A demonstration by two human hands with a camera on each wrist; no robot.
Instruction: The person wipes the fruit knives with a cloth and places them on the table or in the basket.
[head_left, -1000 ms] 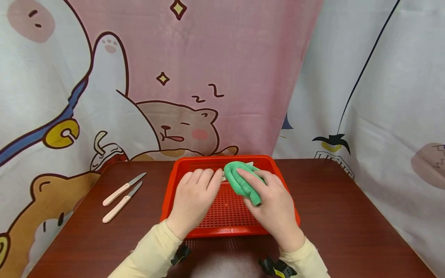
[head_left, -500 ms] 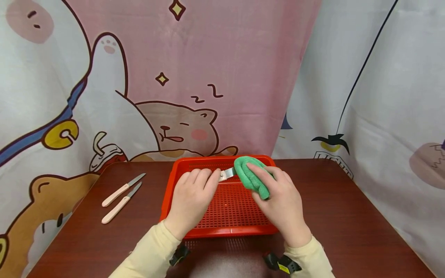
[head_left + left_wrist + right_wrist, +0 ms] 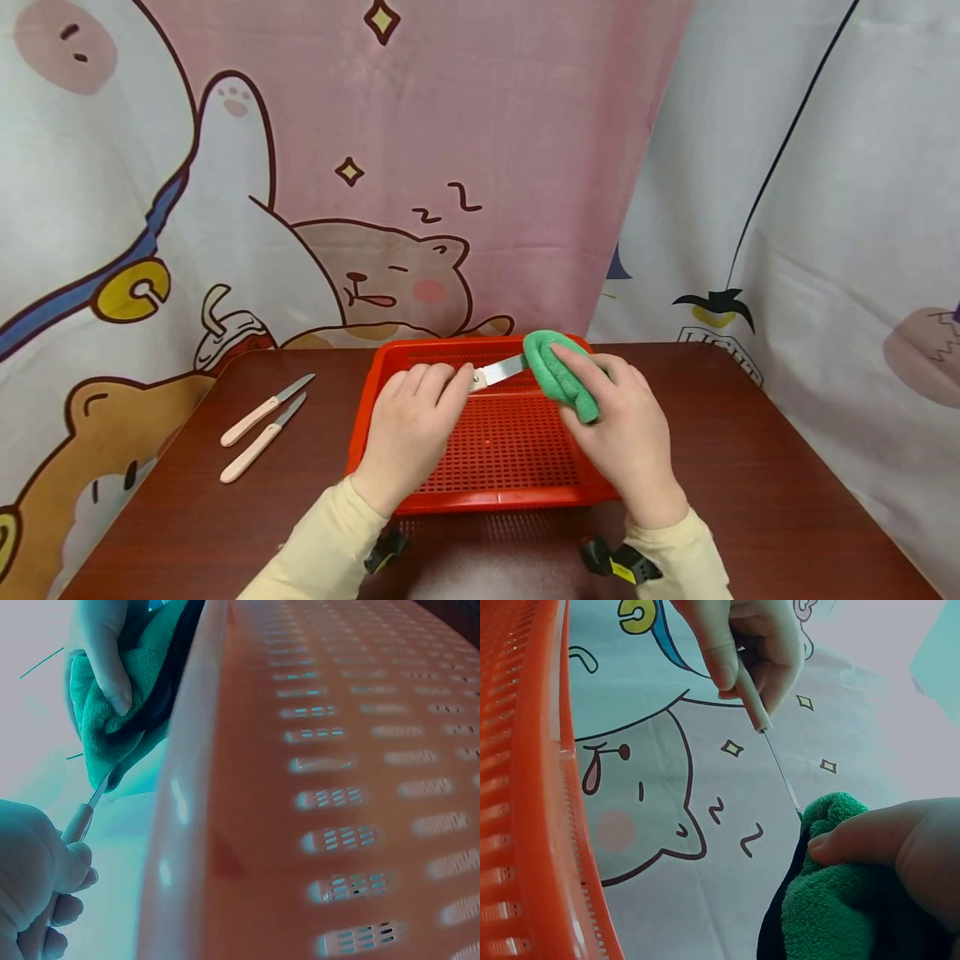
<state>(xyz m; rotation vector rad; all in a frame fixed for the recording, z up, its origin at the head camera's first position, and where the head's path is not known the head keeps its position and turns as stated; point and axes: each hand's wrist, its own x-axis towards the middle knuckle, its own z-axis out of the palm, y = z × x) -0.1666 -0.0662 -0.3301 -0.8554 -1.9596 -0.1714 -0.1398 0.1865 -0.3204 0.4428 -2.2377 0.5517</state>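
My left hand (image 3: pixel 408 433) grips the light handle of a knife (image 3: pixel 501 370) above the red basket (image 3: pixel 498 500); the blade points right. A folded green cloth (image 3: pixel 558 375) is pinched in my right hand (image 3: pixel 622 433), thumb and fingers on either side of it. The blade's tip end is hidden in the cloth. In the left wrist view the fingers curl round the knife handle (image 3: pixel 78 823), and the cloth (image 3: pixel 97 742) wraps the blade. From the right wrist, the thin blade (image 3: pixel 781 774) runs from the handle into the cloth's fold (image 3: pixel 836 806).
Two more knives with pale handles, an upper one (image 3: pixel 251 419) and a lower one (image 3: pixel 251 452), lie on the brown table (image 3: pixel 750 467) left of the basket. A printed curtain (image 3: pixel 525 167) hangs behind the table.
My right hand and the green cloth have slid to the right and slightly up along the blade, so more metal shows. The left hand with the knife has barely moved.
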